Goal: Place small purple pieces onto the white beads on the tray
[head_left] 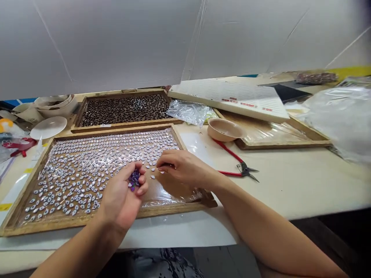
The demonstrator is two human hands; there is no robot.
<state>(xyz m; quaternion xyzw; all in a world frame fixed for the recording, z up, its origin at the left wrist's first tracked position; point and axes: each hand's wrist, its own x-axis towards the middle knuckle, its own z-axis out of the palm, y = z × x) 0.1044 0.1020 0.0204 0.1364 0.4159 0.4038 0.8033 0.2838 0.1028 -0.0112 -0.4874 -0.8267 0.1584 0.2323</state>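
Note:
My left hand [126,191] is palm up, its fingers curled round a small heap of shiny purple rhinestones [134,179]. Beneath both hands lies a wooden-framed tray [95,221] lined with clear film. Many small pale teardrop-shaped pieces [72,184] with dark centres cover its left and back parts; the front right holds bare film. My right hand [181,166] is over the tray's right side, thumb and fingertips pinched together close to the last pieces. Whatever sits between those fingertips is too small and hidden to tell.
Behind stands a second framed tray [75,124] of dark beads. To the right are a beige bowl [224,130], red-handled pliers [245,170], and a white foam board [232,99] on another frame [286,143]. A white plate [49,127] and red tool [21,145] lie left.

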